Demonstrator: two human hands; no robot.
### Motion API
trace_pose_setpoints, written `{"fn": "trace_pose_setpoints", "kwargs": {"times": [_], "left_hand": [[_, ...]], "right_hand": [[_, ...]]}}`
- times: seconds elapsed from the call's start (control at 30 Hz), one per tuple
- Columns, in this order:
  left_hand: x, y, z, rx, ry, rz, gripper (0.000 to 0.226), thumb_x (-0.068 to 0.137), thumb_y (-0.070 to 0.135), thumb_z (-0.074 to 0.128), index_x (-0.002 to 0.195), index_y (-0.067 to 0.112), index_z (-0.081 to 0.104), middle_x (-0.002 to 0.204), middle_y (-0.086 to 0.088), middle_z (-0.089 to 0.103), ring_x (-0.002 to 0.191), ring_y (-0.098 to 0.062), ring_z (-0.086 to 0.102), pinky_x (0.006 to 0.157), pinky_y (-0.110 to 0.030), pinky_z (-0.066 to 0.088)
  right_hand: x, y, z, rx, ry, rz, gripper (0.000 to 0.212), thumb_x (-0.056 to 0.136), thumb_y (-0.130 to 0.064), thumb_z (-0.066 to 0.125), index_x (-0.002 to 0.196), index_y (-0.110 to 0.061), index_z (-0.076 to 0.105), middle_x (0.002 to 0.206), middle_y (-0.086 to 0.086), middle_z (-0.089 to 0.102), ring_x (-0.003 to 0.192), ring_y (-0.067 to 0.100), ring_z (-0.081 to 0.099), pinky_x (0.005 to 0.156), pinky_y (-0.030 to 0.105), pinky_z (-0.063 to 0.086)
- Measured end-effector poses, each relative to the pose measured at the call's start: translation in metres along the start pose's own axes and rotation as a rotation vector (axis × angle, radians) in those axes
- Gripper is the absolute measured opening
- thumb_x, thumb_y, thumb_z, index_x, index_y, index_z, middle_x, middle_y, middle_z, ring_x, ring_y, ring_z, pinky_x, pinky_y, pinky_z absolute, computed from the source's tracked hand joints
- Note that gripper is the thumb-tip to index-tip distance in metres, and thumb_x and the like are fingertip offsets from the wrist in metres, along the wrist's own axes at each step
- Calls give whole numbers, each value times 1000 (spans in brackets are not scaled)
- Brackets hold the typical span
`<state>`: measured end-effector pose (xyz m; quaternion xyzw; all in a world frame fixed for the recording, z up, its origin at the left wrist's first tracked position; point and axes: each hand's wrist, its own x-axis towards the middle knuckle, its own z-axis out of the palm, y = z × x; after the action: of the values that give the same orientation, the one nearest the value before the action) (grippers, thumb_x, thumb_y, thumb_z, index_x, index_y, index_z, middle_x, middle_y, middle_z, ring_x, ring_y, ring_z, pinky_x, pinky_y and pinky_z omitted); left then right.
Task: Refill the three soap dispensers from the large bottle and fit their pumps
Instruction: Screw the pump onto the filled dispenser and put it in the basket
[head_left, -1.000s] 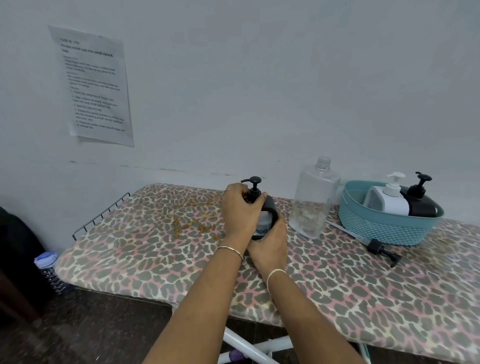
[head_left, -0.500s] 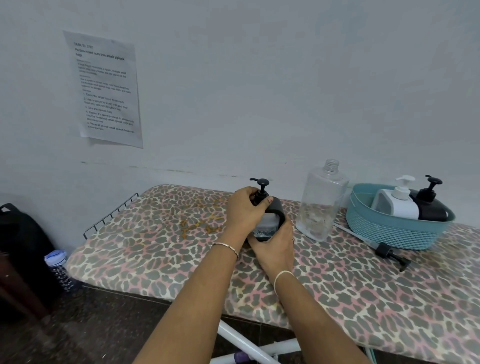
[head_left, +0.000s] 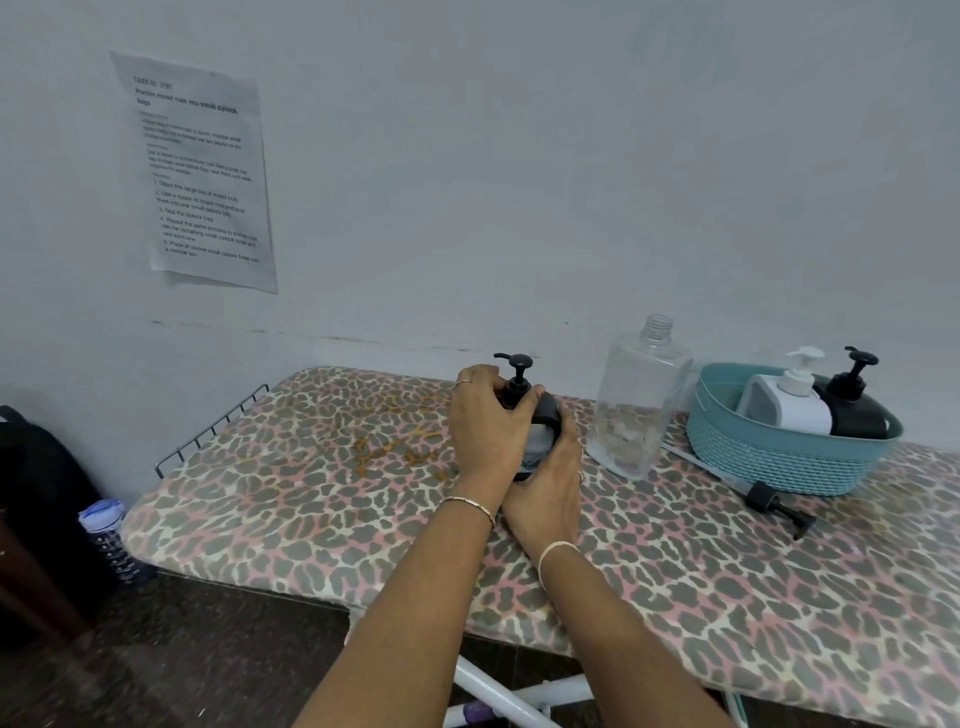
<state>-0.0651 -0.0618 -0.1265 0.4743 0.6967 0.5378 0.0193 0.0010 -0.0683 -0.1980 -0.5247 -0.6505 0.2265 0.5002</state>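
A dark soap dispenser (head_left: 543, 423) with a black pump (head_left: 515, 370) stands on the leopard-print ironing board (head_left: 322, 499). My left hand (head_left: 485, 421) grips the pump collar at its neck. My right hand (head_left: 545, 486) holds the dispenser's body from below and the right. To the right stands the large clear bottle (head_left: 639, 400), uncapped and nearly empty. A teal basket (head_left: 779, 457) holds a white dispenser (head_left: 787, 400) and a black dispenser (head_left: 854, 410), both with pumps on. A loose black pump with its tube (head_left: 769, 501) lies on the board in front of the basket.
The board ends at a wire rack (head_left: 208, 431) on the left, with a water bottle (head_left: 111, 540) on the floor below. A printed sheet (head_left: 200, 171) hangs on the wall. The board's white legs (head_left: 498, 696) show under its near edge.
The view has shifted slightly. My hands stay on the dispenser; my left hand has turned a little on the pump collar.
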Motion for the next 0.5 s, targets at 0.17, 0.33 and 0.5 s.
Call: {"fn": "trace_pose_setpoints", "kwargs": {"times": [0.17,0.33,0.5], "left_hand": [[3,2,-3,121,-12,53,37,80,45,71,94,14,59,109,2,52,85,-18,57,71,-30,48],[5,1,-7,148,-56,91,33,83,45,68,102,19,62,108,4,60,92,-15,61,73,-27,45],[13,-1,-15,137,-175,94,34,85,42,67,112,23,62,116,5,62,97,-14,63,80,-30,49]], "right_hand": [[0,2,-1,24,-7,-7,107,70,-36,81,151,-26,11,153,-4,28,137,14,34,100,25,38],[1,0,1,12,-27,3,112,65,-40,82,149,-29,8,152,0,29,135,19,37,104,38,44],[2,0,2,-15,-54,24,114,63,-47,80,148,-28,7,149,3,31,133,22,40,101,44,46]]}}
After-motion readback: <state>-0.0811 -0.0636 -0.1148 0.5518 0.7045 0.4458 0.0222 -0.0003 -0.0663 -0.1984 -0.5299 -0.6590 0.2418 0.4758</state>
